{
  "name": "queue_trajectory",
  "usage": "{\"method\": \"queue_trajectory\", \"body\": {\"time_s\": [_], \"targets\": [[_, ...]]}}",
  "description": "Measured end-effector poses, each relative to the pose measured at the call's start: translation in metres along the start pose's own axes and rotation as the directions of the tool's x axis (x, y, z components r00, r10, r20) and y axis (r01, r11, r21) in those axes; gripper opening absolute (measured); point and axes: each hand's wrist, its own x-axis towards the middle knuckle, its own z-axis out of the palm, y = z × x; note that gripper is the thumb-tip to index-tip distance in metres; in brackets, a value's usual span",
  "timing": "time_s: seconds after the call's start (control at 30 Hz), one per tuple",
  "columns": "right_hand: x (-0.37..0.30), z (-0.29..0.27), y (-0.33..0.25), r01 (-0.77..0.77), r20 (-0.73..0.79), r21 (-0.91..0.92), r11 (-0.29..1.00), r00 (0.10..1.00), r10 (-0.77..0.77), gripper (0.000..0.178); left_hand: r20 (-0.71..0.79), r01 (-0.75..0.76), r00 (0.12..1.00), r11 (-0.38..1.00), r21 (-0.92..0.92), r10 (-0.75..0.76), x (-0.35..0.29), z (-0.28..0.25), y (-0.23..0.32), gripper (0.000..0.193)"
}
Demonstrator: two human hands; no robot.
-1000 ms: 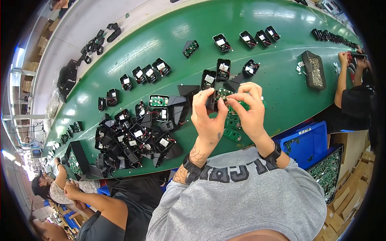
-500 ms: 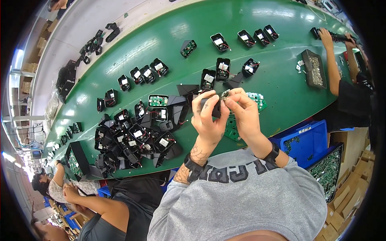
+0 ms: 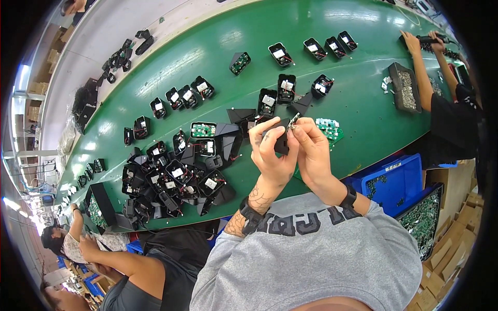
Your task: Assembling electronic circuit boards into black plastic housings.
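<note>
Above the near edge of the green bench, my left hand is closed round a black plastic housing. Close beside it, my right hand pinches a small circuit board, tilted nearly edge-on over the housing. My fingers hide much of both parts, so I cannot tell whether they touch. Just beyond my hands stand open black housings with white blocks and red wires inside. Green circuit boards lie to the right of my right hand.
A heap of black housings covers the bench on the left, with more in rows farther back. At right are a tray of small metal parts, a blue bin and a co-worker's arms. Other people sit at left.
My right hand has shifted slightly left, closer to my left hand, and the circuit board has turned more edge-on. At the far right the co-worker's hands have moved, one now gripping a dark tool.
</note>
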Motion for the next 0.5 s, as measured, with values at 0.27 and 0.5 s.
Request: {"method": "queue_trajectory", "body": {"time_s": [0.27, 0.5], "targets": [[0.001, 0.001, -0.005, -0.177, 0.045, 0.154, 0.972, 0.984, 0.172, 0.008, -0.016, 0.009, 1.0, 1.0, 0.016, -0.009, -0.003, 0.0, -0.001, 0.045], [-0.002, -0.007, 0.003, -0.198, 0.033, 0.197, 0.96, 0.98, 0.196, 0.015, -0.002, 0.042, 0.999, 0.999, -0.007, -0.042, -0.007, 0.002, -0.002, 0.042]]}}
